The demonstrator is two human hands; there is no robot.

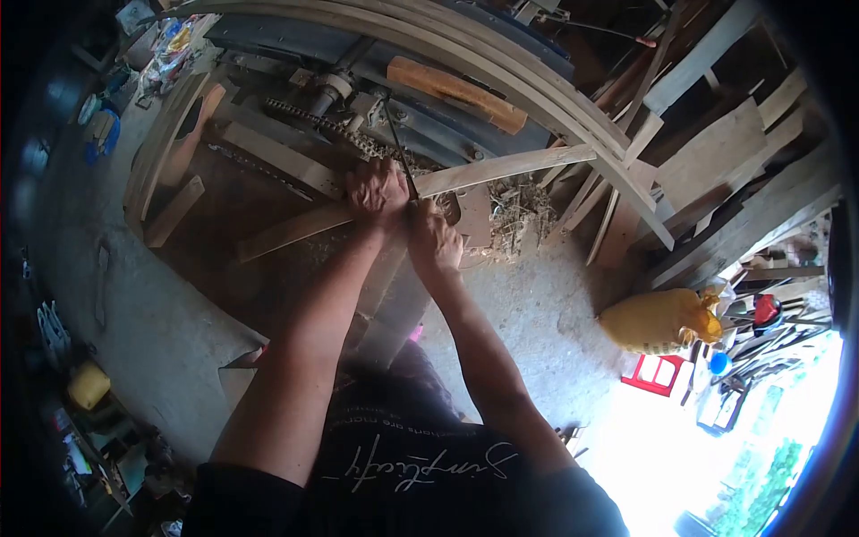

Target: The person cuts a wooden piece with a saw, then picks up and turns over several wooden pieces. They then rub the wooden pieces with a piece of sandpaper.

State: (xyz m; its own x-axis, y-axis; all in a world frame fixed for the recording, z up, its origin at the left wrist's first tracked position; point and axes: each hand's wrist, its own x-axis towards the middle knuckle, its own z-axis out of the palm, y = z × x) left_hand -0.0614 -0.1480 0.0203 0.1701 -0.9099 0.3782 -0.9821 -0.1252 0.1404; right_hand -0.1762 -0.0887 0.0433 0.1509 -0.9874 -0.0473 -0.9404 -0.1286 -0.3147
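Note:
A long, slightly curved wooden strip [510, 166] runs across below the machine. My left hand [378, 190] is closed over its middle, with the fingers wrapped round it. Just to the right, my right hand [434, 234] is closed round the lower end of a thin dark saw-like tool [398, 143]. The tool slants up and left between my hands, across the strip; its handle is hidden in my fingers. Wood shavings [522, 215] lie right of my right hand.
Behind the hands stands a machine with a chain [327, 128] and an orange-brown wood block [456, 94]. Long curved boards [429, 40] arch over it. Stacked planks [725, 152] fill the right side, above a yellow sack [653, 322]. A yellow container [89, 386] is at left.

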